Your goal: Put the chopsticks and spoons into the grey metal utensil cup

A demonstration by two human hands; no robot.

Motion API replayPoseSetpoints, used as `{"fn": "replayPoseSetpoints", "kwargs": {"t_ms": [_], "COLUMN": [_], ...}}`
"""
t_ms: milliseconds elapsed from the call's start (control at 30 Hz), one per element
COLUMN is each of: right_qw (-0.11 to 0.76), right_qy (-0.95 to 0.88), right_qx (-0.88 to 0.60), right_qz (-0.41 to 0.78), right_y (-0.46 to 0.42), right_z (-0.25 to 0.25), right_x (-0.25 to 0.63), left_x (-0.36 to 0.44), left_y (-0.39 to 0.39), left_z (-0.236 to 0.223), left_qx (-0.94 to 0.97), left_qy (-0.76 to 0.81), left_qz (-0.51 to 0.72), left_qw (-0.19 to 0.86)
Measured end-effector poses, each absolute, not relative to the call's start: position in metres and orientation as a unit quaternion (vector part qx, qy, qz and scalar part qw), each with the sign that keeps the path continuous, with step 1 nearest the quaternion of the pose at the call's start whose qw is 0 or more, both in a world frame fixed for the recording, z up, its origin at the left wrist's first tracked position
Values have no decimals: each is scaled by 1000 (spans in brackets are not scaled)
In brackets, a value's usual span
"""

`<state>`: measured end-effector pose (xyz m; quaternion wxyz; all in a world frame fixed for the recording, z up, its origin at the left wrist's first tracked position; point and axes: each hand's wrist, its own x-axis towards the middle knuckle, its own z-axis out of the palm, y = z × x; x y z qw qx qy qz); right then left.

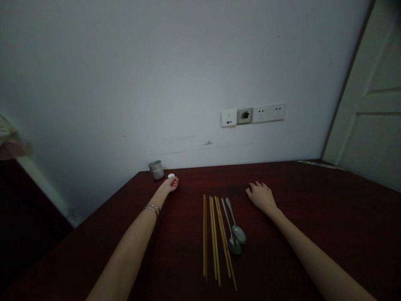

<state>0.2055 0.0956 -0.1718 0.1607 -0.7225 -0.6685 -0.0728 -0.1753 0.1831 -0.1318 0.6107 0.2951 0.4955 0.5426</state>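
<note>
At the far left of the table, my left hand (pixel 171 184) is closed with its fingers curled, the palm side partly turned up. A small white round object (pixel 171 176) shows against its thumb side and seems to be in its grip; its exact kind is too small to tell. Just left of it stands a metal cup (pixel 156 170). My right hand (pixel 261 195) lies palm down on the table, fingers loosely apart, holding nothing. Between my arms lie several wooden chopsticks (pixel 213 234) in pairs, and beside them two metal spoons (pixel 239 234) with their bowls overlapping and towards me.
The dark red table (pixel 181 234) meets a pale wall (pixel 175 83) at its back edge. Sockets and switches (pixel 260 114) are set in the wall. A white panelled door (pixel 372 100) stands on the right, and a flat strip (pixel 319 164) lies at the back right.
</note>
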Motion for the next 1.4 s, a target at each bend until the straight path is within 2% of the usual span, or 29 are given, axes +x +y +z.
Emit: {"fn": "replayPoseSetpoints", "kwargs": {"t_ms": [333,433,567,800,1067,1400], "right_qw": [163,167,165,165,166,169], "right_qy": [-667,-666,-665,-666,-665,-664], "right_qx": [-725,-724,-726,-725,-725,-726], "right_qz": [-61,-60,-57,-64,-66,-63], "right_y": [95,95,94,95,96,95], "right_z": [-170,-171,-171,-171,-172,-172], "right_x": [205,205,205,205,205,204], "left_x": [-157,-141,-114,-69,-35,-11], "left_y": [168,160,142,111,91,82], "left_z": [-109,-93,-68,-37,-28,-45], "left_qx": [422,497,642,759,790,780], "left_qy": [617,601,551,462,362,350], "left_qz": [413,379,335,346,370,357], "left_qw": [520,498,415,301,328,376]}}
